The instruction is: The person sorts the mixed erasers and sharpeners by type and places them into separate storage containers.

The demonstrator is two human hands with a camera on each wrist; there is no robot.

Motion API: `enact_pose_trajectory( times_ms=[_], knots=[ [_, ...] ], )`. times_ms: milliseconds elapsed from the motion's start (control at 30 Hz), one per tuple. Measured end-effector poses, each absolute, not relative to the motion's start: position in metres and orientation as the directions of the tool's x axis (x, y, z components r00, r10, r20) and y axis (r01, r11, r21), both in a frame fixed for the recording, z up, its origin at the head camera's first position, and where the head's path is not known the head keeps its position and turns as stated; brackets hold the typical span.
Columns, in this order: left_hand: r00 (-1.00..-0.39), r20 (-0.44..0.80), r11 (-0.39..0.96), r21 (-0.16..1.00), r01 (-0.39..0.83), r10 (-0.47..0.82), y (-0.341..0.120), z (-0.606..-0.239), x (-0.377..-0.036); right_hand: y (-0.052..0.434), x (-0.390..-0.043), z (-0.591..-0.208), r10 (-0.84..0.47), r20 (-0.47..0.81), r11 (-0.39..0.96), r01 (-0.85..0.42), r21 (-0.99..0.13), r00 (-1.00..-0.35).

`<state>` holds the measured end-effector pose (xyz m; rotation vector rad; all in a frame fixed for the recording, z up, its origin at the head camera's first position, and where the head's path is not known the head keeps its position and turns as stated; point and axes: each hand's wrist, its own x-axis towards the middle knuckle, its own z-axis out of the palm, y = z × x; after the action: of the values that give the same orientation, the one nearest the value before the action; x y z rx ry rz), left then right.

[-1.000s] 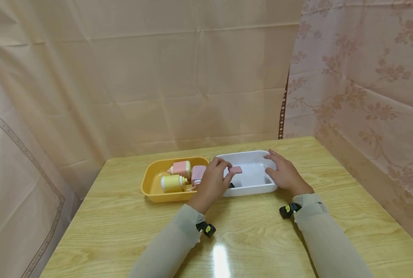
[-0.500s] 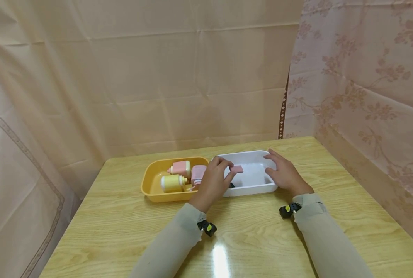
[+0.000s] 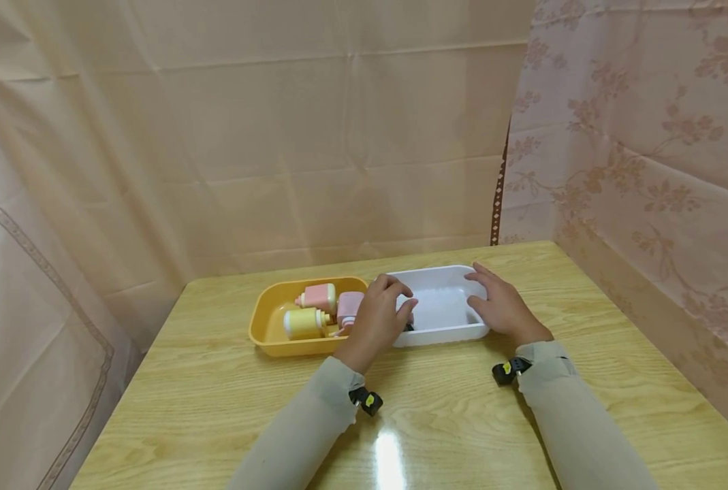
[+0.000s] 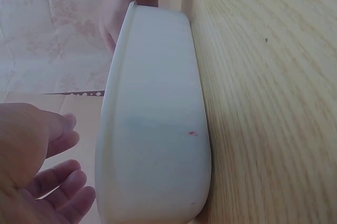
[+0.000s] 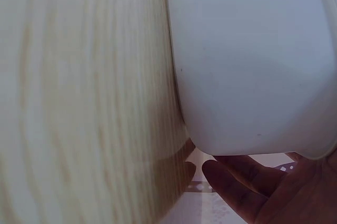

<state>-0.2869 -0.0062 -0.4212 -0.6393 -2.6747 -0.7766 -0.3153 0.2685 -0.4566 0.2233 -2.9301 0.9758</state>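
My left hand (image 3: 377,318) hovers over the left part of the white tray (image 3: 440,335), thumb and fingertips apart with nothing between them. The left wrist view shows its loosely bent fingers (image 4: 58,179) beside the tray's rim. At the tray's right end, my right hand (image 3: 503,306) holds the rim, thumb reaching inside. In the right wrist view, several of its fingers (image 5: 237,182) lie along the outside of the end wall. A small black item (image 3: 409,327) shows inside the tray, mostly hidden by the left hand. I cannot make out the flat pink piece.
A yellow tray (image 3: 264,333) stands left of the white one. In it lie a pink-and-cream bottle (image 3: 319,297), a yellow-and-white bottle (image 3: 304,324) and a lilac container (image 3: 349,306), partly behind the left hand. Curtains hang beyond the wooden table (image 3: 216,401).
Earlier my left hand pinched a flat pink piece over the white tray; the fingers have parted and let it go. The right hand has stayed at the rim.
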Motion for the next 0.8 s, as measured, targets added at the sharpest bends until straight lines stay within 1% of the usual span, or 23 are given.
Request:
enact_pose_trajectory(
  times_ms=[167, 267, 533, 733, 800],
  knots=[
    [-0.862, 0.382, 0.749, 0.448, 0.488, 0.334, -0.009, -0.420, -0.286, 0.268, -0.316, -0.457, -0.122, 0.101, 0.790, -0.158, -0.593, -0.987],
    [-0.858, 0.384, 0.754, 0.432, 0.494, 0.342, -0.014, -0.419, -0.284, 0.266, -0.317, -0.458, -0.131, 0.106, 0.787, -0.169, -0.594, -0.986],
    [-0.838, 0.392, 0.789, 0.337, 0.514, 0.379, -0.028, -0.406, -0.280, 0.264, -0.318, -0.457, -0.145, 0.103, 0.793, -0.178, -0.583, -0.984],
    [-0.800, 0.387, 0.808, 0.193, 0.556, 0.458, -0.031, -0.402, -0.277, 0.267, -0.316, -0.455, -0.138, 0.076, 0.808, -0.156, -0.568, -0.988],
    [-0.794, 0.373, 0.808, 0.164, 0.566, 0.480, -0.032, -0.402, -0.275, 0.268, -0.315, -0.453, -0.136, 0.073, 0.813, -0.154, -0.561, -0.988]
  ],
)
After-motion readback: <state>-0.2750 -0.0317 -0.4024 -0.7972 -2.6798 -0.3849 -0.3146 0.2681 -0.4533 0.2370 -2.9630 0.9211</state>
